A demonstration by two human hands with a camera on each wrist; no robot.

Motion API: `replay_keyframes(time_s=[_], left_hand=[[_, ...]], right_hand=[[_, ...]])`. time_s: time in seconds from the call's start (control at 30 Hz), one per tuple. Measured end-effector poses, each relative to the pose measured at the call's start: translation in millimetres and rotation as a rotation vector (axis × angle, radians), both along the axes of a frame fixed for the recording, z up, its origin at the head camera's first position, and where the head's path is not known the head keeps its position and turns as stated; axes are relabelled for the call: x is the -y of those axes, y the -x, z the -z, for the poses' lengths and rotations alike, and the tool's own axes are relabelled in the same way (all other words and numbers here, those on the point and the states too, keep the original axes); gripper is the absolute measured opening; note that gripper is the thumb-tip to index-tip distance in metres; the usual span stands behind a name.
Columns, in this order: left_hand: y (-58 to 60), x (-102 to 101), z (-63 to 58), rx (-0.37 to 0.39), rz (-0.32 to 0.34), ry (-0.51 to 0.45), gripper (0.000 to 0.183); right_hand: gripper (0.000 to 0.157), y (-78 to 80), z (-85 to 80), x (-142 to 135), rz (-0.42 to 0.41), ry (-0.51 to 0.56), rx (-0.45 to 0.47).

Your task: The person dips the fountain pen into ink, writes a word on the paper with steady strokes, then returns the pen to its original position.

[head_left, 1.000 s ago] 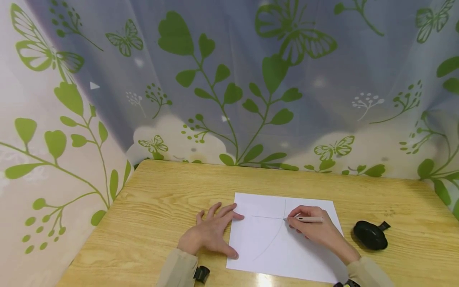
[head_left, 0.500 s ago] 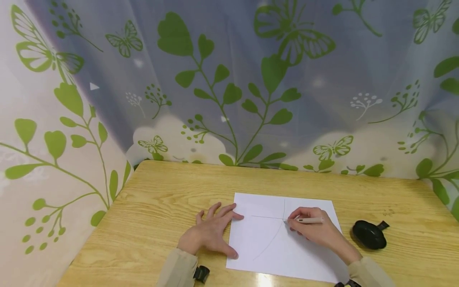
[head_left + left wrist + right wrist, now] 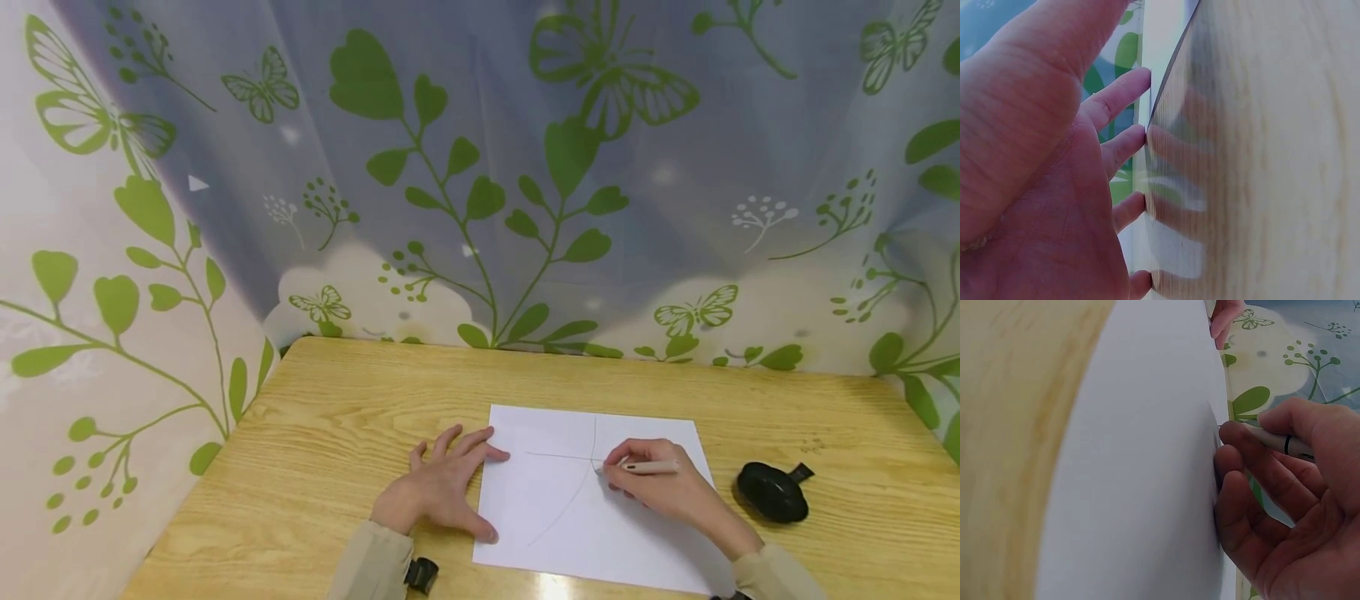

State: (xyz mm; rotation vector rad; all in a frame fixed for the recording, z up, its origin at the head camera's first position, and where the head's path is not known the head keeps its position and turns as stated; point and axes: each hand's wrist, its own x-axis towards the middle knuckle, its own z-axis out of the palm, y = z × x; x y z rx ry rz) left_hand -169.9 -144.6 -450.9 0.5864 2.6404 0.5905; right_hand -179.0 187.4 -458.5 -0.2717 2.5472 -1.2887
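A white sheet of paper [image 3: 540,508] lies on the wooden table, with thin pencil-like lines on it: one upright, one level, and a curve sloping down to the left. My right hand [image 3: 660,479] pinches a pale pen [image 3: 651,467] between thumb and fingers, its tip at the paper just below where the lines meet. In the right wrist view the pen [image 3: 1272,439] shows a dark ring, and the other fingers curl beneath it. My left hand [image 3: 442,487] spreads its fingers at the paper's left edge, thumb and forefinger on the sheet; in the left wrist view its fingertips [image 3: 1138,78] touch the surface.
A small black oval dish-like object [image 3: 772,493] with a short tab stands on the wooden table [image 3: 360,400], right of the paper. Behind and to the left hangs a curtain [image 3: 480,167] with green leaves and butterflies. Dark straps sit at both wrists.
My right hand and the pen have moved slightly down, and a short new stroke shows below the crossing of the lines. The left hand has stayed in place.
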Motion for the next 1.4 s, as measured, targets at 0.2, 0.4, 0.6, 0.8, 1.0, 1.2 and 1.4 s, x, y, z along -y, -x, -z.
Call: replay_keyframes(time_s=[0.2,0.4,0.6,0.8,1.0,1.2,1.4], left_hand=[[-0.5,0.0,0.4,-0.001,-0.003,-0.009,0.093],[-0.9,-0.3,-0.8,0.001,-0.008,-0.01,0.093],[-1.1,-0.1,-0.6,0.006,-0.008,-0.018,0.093],[-0.8,0.3,-0.2,0.006,-0.009,-0.021,0.093],[-0.4,0.2,0.1,0.004,-0.009,-0.017,0.093],[-0.2,0.1,-0.3,0.01,-0.008,-0.015,0.093],[-0.1,-0.2,-1.5,0.012,-0.005,-0.012,0.093]], right_hand=[[0.019,-2.2,-0.6,-0.9,-0.01,-0.003,-0.006],[0.018,-3.8,-1.0,-3.6,-0.023,-0.013,-0.006],[0.018,-7.3,-0.7,-4.3,-0.031,-0.011,-0.009],[0.016,-9.8,-1.3,-5.3,-0.035,-0.021,-0.02],[0.015,-12.4,-1.1,-7.2,-0.048,-0.017,-0.033],[0.017,-14.8,-1.7,-9.3,-0.057,-0.006,-0.01],[0.014,-17.4,-1.9,-11.2,-0.063,-0.007,-0.01]])
